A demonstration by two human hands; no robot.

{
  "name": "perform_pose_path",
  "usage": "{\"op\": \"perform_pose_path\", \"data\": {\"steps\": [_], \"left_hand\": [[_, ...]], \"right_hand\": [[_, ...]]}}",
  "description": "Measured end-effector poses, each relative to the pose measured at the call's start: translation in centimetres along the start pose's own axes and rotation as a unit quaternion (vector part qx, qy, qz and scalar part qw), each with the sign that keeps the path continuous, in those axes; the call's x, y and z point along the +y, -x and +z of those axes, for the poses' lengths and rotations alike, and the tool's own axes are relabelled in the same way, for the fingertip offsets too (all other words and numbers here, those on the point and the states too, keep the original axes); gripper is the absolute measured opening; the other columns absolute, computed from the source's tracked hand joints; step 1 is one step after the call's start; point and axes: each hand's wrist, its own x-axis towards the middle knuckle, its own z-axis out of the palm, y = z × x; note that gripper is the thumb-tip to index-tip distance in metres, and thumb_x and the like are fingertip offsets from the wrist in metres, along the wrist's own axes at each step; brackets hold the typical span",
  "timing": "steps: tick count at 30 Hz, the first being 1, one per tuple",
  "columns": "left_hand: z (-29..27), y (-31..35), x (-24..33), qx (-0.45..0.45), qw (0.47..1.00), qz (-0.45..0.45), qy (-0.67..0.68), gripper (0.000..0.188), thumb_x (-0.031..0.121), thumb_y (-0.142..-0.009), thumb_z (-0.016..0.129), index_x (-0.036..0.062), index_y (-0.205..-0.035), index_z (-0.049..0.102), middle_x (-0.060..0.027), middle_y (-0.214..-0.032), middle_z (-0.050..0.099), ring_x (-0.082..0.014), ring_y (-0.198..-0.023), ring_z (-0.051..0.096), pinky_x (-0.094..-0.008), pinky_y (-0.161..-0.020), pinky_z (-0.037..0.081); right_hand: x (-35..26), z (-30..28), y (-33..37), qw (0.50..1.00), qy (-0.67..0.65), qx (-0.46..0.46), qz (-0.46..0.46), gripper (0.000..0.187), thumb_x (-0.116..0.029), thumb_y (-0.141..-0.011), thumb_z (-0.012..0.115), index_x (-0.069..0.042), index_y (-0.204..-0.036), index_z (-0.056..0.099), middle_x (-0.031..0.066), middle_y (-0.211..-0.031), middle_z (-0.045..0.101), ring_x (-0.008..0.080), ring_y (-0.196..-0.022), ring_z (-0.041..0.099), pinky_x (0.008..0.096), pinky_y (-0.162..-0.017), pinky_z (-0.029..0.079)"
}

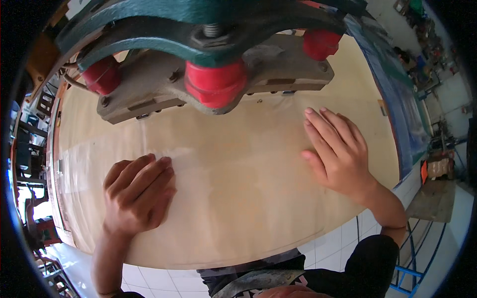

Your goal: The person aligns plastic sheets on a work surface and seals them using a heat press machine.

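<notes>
At the lower edge, the person's dark sleeve (370,265) and dark clothing stand over a white tiled floor (328,248). Beyond it lies the curved-looking near edge of the worktop (238,218), a broad, pale, glossy surface directly below both hands and extending away under the machinery. The left hand (136,193) is over the left part of the worktop, back upward, fingers bent and drawn together toward the thumb; whether anything thin is pinched there cannot be told. The right hand (343,154) is over the right part, further forward, palm down, fingers extended and thumb apart, gripping nothing visible. Contact of either hand with the surface cannot be confirmed. Ahead of the hands, small dark specks (259,101) lie near the middle of the worktop. Above its far part hangs a worn grey metal plate (159,74), its right end near the right fingertips in view but apart from them. Three red mounts (216,82) sit between this plate and a curved dark green frame (213,57), which carries a threaded bolt (212,31) at centre. To the right, a blue sheet (397,89) borders the worktop.
</notes>
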Motion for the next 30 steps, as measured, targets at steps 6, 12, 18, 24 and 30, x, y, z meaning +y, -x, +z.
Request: {"op": "perform_pose_path", "data": {"steps": [6,12,18,24,30], "left_hand": [[-0.6,-0.2,0.2,-0.011,1.000,0.004,-0.020,0.020,0.015,-0.068,0.063,0.0026,-0.084,0.068,-0.0084,-0.092,0.067,-0.0264,-0.083,0.064,-0.0353,-0.067,0.049],[-0.1,-0.8,0.1,-0.020,1.000,0.011,-0.016,0.020,0.016,-0.071,0.059,0.0013,-0.083,0.068,-0.0094,-0.091,0.067,-0.0274,-0.083,0.064,-0.0358,-0.066,0.049],[-0.2,-0.7,0.1,-0.023,0.999,0.016,-0.018,0.020,0.016,-0.072,0.058,0.0011,-0.082,0.067,-0.0099,-0.092,0.067,-0.0280,-0.082,0.064,-0.0359,-0.065,0.049],[-0.4,-0.5,0.1,-0.020,1.000,0.016,-0.010,0.021,0.016,-0.073,0.058,0.0011,-0.084,0.068,-0.0096,-0.093,0.067,-0.0275,-0.084,0.064,-0.0363,-0.066,0.049],[-0.1,-0.3,-0.1,-0.019,1.000,0.010,-0.005,0.020,0.015,-0.071,0.061,0.0022,-0.086,0.067,-0.0087,-0.095,0.066,-0.0271,-0.085,0.063,-0.0361,-0.067,0.049]], "right_hand": [[0.5,0.1,0.6,0.998,-0.009,0.049,0.024,0.039,-0.013,-0.072,0.064,0.004,-0.107,0.059,0.0113,-0.126,0.051,0.0274,-0.110,0.051,0.0436,-0.088,0.044],[1.2,0.5,1.1,0.999,-0.009,0.030,0.026,0.037,-0.015,-0.074,0.064,0.004,-0.106,0.060,0.0095,-0.126,0.051,0.0267,-0.110,0.050,0.0442,-0.088,0.043],[1.0,0.2,1.0,0.999,-0.019,0.008,0.041,0.037,-0.018,-0.075,0.064,0.003,-0.105,0.061,0.0087,-0.127,0.050,0.0267,-0.112,0.049,0.0446,-0.089,0.042],[0.8,0.4,0.9,0.999,-0.028,0.008,0.040,0.036,-0.018,-0.076,0.061,0.004,-0.104,0.061,0.0092,-0.124,0.052,0.0270,-0.109,0.050,0.0444,-0.089,0.042],[0.9,0.6,0.7,0.999,-0.042,0.006,0.028,0.034,-0.017,-0.076,0.061,0.004,-0.102,0.061,0.0114,-0.120,0.054,0.0284,-0.106,0.052,0.0438,-0.087,0.043]]}}
